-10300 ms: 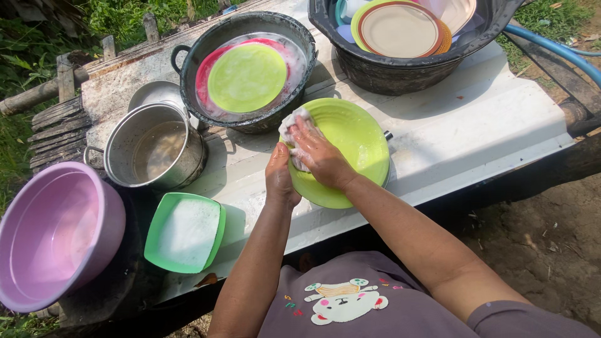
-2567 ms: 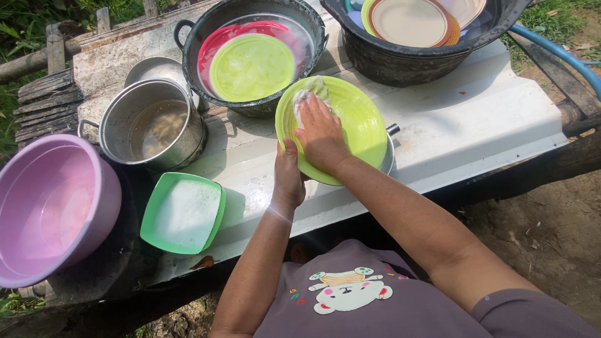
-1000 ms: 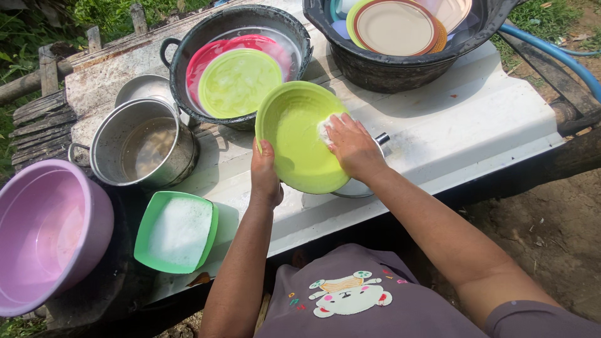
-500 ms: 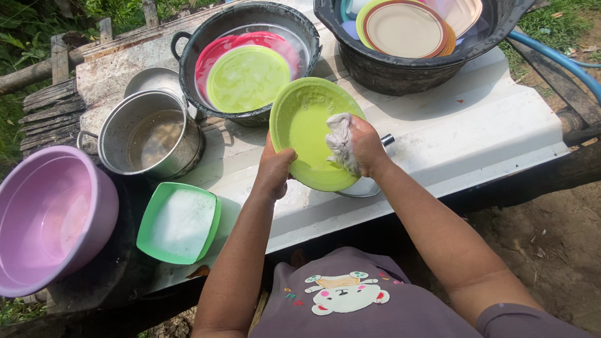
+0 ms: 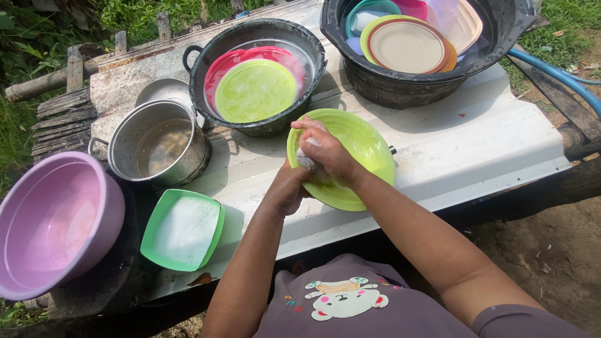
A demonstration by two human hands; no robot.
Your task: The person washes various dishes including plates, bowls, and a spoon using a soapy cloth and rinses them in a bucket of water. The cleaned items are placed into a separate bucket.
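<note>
The left hand point(image 5: 285, 188) grips the lime-green plate point(image 5: 357, 159) by its left rim — the right hand point(image 5: 328, 156) presses a soapy sponge point(image 5: 307, 161) onto its face, fingers closed around it.

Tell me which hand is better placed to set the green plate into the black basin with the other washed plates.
Left, probably. The left hand grips the green plate at its near rim, on the black basin side. The right hand presses a soapy cloth on the plate's face.

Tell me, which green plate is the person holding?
The green plate tilted over the white table, gripped by the left hand. The other green plate lies flat inside the black basin.
</note>
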